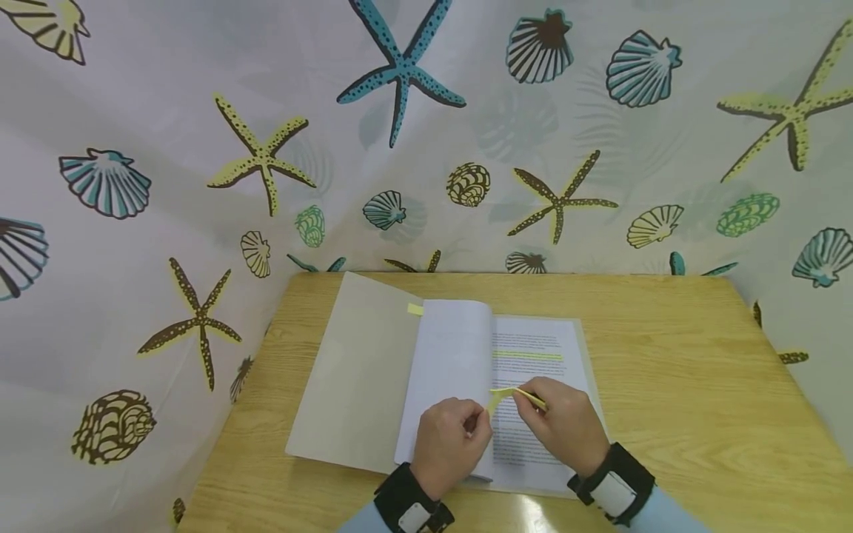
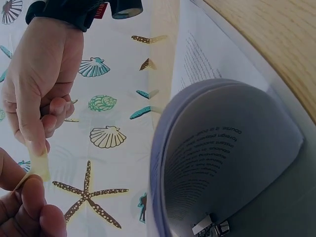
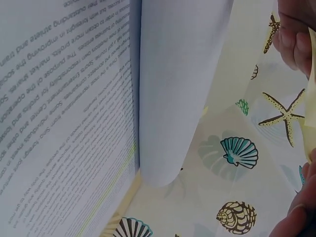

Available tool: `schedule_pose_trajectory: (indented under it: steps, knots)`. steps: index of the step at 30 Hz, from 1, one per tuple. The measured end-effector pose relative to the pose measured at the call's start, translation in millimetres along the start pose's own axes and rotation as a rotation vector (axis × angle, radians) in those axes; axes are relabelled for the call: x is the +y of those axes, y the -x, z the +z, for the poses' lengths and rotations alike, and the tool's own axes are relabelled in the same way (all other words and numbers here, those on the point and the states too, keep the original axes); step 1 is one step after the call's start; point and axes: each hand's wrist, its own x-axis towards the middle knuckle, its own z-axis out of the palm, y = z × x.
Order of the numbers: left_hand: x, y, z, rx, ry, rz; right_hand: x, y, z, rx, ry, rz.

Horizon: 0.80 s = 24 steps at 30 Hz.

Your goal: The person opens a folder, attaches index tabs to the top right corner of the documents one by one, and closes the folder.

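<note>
In the head view, an open document [image 1: 533, 437] of printed pages lies on the table. Above its lower part my left hand [image 1: 449, 440] pinches one end of a thin yellow sticky strip [image 1: 494, 400] between thumb and fingertip. The strip bends across to my right hand [image 1: 566, 422], which grips a narrow yellow sticky-note pad [image 1: 532, 400]. The left wrist view shows the yellow paper [image 2: 40, 165] stretched between the fingertips of both hands. Part of the paper [image 3: 310, 106] also appears at the right edge of the right wrist view, where the hands are cut off.
Turned pages [image 1: 453, 363] curl up at the document's middle, with a metal clip [image 2: 211, 227] near them. The pale cover [image 1: 356, 377] lies folded left, a yellow tab [image 1: 415, 309] by its upper edge. One printed line is highlighted yellow. A patterned curtain [image 1: 426, 170] borders the wooden table [image 1: 700, 385].
</note>
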Motion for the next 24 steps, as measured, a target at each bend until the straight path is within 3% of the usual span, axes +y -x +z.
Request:
schedule_pose_trajectory:
  steps: [7, 11, 17, 20, 24]
  knots:
    - [-6.6, 6.1, 0.2, -0.005, -0.001, -0.01, 20.3, 6.9, -14.5, -0.016, 0.081, 0.127]
    - [-10.0, 9.5, -0.6, -0.007, 0.015, -0.017, 39.7, 14.5, -25.2, -0.052, 0.097, 0.304]
    - [-14.7, 12.9, -3.2, 0.022, 0.018, 0.017, 80.1, 32.7, -45.7, -0.178, 0.042, 0.628]
    - [-16.4, 14.2, -4.4, 0.036, 0.032, 0.03, 100.9, 44.4, -55.4, -0.23, 0.054, 0.72]
    - [-18.1, 15.6, -5.0, 0.056, 0.047, 0.04, 124.4, 60.2, -63.0, -0.271, 0.092, 0.772]
